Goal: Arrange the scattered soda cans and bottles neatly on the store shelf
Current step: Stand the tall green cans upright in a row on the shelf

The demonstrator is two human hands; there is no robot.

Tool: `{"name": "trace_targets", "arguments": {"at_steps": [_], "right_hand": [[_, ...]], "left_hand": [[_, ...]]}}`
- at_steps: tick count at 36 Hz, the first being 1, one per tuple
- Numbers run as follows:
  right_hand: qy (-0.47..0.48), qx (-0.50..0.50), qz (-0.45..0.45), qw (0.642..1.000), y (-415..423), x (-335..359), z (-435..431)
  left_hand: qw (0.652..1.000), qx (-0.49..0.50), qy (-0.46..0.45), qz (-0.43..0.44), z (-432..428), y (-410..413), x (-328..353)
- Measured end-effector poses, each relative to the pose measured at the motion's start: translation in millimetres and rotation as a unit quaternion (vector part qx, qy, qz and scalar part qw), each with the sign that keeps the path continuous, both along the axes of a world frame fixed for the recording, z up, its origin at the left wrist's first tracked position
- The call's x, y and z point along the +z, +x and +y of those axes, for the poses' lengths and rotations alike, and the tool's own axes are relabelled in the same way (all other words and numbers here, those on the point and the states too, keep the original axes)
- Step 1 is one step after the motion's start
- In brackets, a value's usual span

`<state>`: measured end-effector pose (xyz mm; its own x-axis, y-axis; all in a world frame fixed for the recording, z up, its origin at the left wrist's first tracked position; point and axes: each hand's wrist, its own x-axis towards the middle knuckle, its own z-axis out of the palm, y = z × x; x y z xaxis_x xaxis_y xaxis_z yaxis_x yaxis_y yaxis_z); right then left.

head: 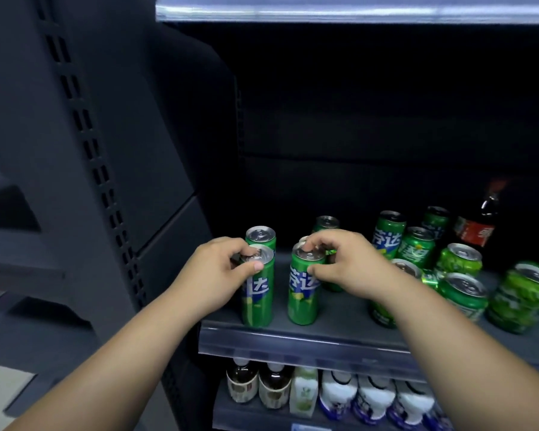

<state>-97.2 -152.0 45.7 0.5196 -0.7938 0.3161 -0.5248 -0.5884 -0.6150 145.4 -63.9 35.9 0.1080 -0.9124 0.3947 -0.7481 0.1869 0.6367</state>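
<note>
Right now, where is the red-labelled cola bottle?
In the head view, the cola bottle stands far right at the back of the shelf, just behind the cluster of green cans.

At shelf (pixel 293 337) left, tall green cans (pixel 304 293) upright; at right, squat green cans (pixel 462 293) and cola bottle (pixel 476 228) in a cluster.

Both bare forearms are stretching forward, the left hand (pixel 218 272) curling thumb and fingers around the rim of the left can (pixel 259 304), the right hand (pixel 349 262) pinching the top of the right can (pixel 302 303).
</note>
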Motion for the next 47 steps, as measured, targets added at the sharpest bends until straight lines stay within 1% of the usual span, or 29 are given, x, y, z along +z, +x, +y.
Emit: {"name": "trace_targets", "arguments": {"at_steps": [7, 10, 12, 17, 20, 22, 24, 31, 33, 37, 40, 42, 47], "right_hand": [[-0.014, -0.037, 0.014, 0.999, 14, -3, -7], [-0.015, -0.038, 0.02, 0.999, 17, -2, -9], [-0.011, -0.041, 0.014, 0.999, 19, -2, -11], [0.024, -0.041, -0.012, 0.999, 21, -5, -17], [0.013, -0.026, 0.004, 1.0, 23, -1, -18], [-0.018, -0.025, 0.019, 0.999, 23, 0, -19], [-0.027, -0.023, 0.008, 0.999, 23, 0, -20], [0.028, -0.009, -0.047, 0.998, 25, -11, -23], [0.016, -0.014, -0.045, 0.999, 25, -12, -24], [-0.039, -0.014, -0.026, 0.999, 26, -5, -24], [-0.037, -0.015, -0.018, 0.999, 24, -2, -24], [-0.04, -0.012, -0.02, 0.999, 23, -2, -25], [-0.037, -0.008, -0.013, 0.999, 22, 0, -25]], "left_hand": [[0.999, -0.041, -0.001, 0.002, -4, 11, 6], [0.999, -0.021, -0.023, 0.022, -10, 13, 14], [0.999, -0.009, -0.032, 0.015, -16, 11, 20], [0.999, -0.037, 0.016, -0.029, -33, 7, 28], [0.996, -0.065, 0.042, -0.049, -37, 2, 27], [0.995, -0.059, 0.056, -0.052, -38, 2, 24], [0.995, -0.05, 0.056, -0.059, -41, 3, 22], [0.996, -0.018, 0.075, -0.047, -48, 6, 25], [0.996, -0.006, 0.08, -0.041, -53, 5, 26], [0.994, 0.026, 0.088, -0.06, -64, -6, 38], [0.988, 0.029, 0.122, -0.095, -72, -11, 46], [0.986, 0.021, 0.146, -0.082, -76, -13, 48], [0.985, -0.025, 0.169, -0.008, -79, -12, 49]]}}
